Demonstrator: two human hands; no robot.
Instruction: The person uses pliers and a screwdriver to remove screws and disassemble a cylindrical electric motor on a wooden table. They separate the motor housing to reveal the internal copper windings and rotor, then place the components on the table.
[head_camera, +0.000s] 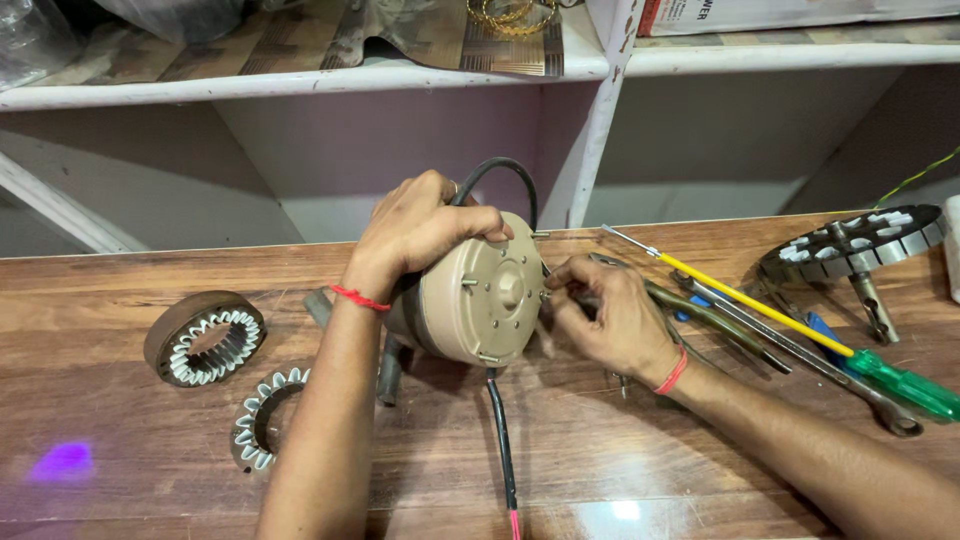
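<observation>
Left hand (425, 228) clamps motor housing (478, 290) upright; right hand (600, 315) pinches a casing bolt (545, 293) at three o'clock. Next move likely needs the screwdriver (790, 325).

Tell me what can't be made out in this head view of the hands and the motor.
- Back of the beige motor housing: covered by the left hand.
- What the right hand fingers pinch at the housing rim: too small to tell.
- Black cable: cut off by the bottom edge.
- Grey part behind the left forearm: mostly hidden.
- Green-handled screwdriver: end cut by the right edge.
</observation>
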